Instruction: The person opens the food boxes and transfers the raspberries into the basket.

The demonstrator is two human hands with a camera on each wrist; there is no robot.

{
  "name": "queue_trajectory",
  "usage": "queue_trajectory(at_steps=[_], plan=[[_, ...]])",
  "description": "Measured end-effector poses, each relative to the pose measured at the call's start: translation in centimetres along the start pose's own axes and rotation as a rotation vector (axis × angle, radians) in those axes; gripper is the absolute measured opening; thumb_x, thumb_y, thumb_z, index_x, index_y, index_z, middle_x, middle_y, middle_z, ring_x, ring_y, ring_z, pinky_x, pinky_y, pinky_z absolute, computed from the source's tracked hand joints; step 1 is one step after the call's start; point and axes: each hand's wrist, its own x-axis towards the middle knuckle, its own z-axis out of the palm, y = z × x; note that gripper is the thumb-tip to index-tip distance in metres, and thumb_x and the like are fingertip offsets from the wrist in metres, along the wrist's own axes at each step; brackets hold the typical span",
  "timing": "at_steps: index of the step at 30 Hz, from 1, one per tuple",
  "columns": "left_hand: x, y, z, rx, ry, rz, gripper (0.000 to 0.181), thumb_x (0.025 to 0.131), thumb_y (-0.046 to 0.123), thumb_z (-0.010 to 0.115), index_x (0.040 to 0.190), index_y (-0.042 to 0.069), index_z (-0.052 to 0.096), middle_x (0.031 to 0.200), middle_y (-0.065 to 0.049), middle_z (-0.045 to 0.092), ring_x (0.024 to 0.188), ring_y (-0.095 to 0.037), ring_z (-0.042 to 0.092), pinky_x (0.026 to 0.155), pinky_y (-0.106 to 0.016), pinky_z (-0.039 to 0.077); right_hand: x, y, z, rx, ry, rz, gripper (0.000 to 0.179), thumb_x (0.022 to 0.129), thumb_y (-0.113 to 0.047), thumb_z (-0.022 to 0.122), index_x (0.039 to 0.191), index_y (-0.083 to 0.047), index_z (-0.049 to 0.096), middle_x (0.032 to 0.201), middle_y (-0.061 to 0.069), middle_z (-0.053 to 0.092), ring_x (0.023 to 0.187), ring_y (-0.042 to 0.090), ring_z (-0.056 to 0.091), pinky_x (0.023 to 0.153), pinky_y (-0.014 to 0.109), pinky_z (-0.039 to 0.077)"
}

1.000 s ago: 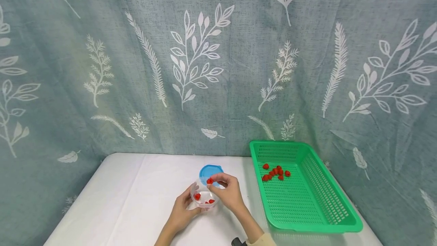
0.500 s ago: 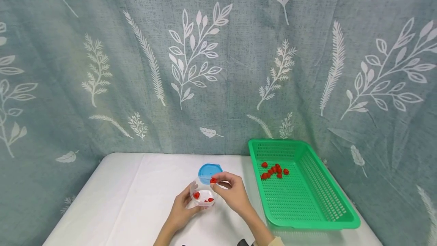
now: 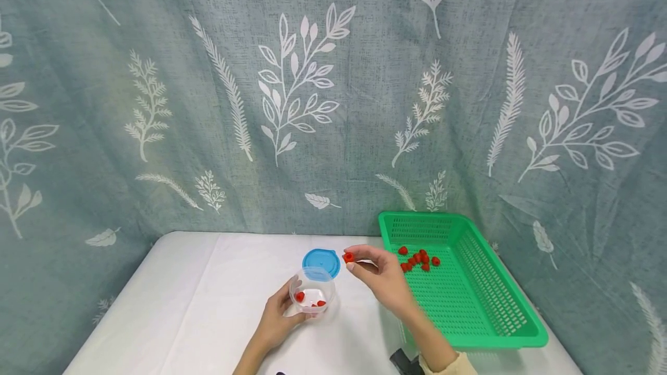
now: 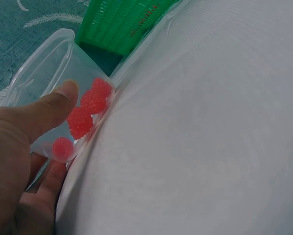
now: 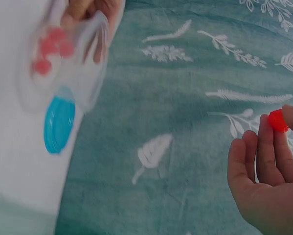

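My left hand (image 3: 278, 318) grips a clear plastic tub (image 3: 327, 293) from its left side, with the thumb across its near wall in the left wrist view. Several red raspberries (image 4: 80, 122) lie on the tub's bottom. Between thumb and fingertips, my right hand (image 3: 388, 279) pinches one raspberry (image 3: 348, 257), held in the air to the right of the tub and apart from it. That raspberry (image 5: 278, 120) also shows in the right wrist view. Behind the tub, a round blue lid (image 3: 321, 260) lies on the table.
A green perforated plastic basket (image 3: 474, 294) stands on the right of the table, with several raspberries (image 3: 417, 258) toward its far left corner. My right forearm passes over its near left edge. A white cloth (image 3: 208, 305) covers the table, and a patterned curtain (image 3: 365, 103) hangs behind.
My right hand has moved from over the tub to the right, toward the basket, with the raspberry still pinched. The left hand and the tub have stayed nearly in place.
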Motion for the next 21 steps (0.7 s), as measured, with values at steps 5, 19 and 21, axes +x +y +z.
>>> queue_trajectory(at_steps=[5,19,21], plan=[[0.0,-0.1,0.0,-0.03,0.014,0.017,0.089,0.076,0.004,0.088,0.153,0.002,0.043,0.154,-0.016,0.049,0.144,-0.034,0.044,0.119,-0.041,0.037,0.6,-1.1,-2.8,-0.018,0.009,-0.016,0.029,0.092,-0.003,0.073,0.119,0.007,0.066,0.11,0.013,0.07,0.096,0.015,0.072,0.086,0.026,0.063],[0.0,-0.1,0.1,-0.051,0.006,0.016,0.09,0.076,0.004,0.088,0.153,-0.001,0.041,0.155,-0.019,0.047,0.144,-0.036,0.044,0.118,-0.042,0.038,3.9,1.2,-10.4,-0.154,0.187,0.054,0.037,0.092,-0.019,0.077,0.122,0.002,0.066,0.107,-0.005,0.072,0.101,0.006,0.065,0.088,0.021,0.059],[0.0,-0.1,0.1,-0.048,0.006,0.012,0.09,0.076,0.004,0.088,0.153,0.0,0.041,0.154,-0.019,0.047,0.144,-0.035,0.044,0.118,-0.041,0.038,4.3,2.0,-11.2,-0.183,0.208,0.094,0.04,0.093,-0.022,0.076,0.124,0.0,0.066,0.11,-0.002,0.072,0.103,0.005,0.063,0.089,0.02,0.058]])
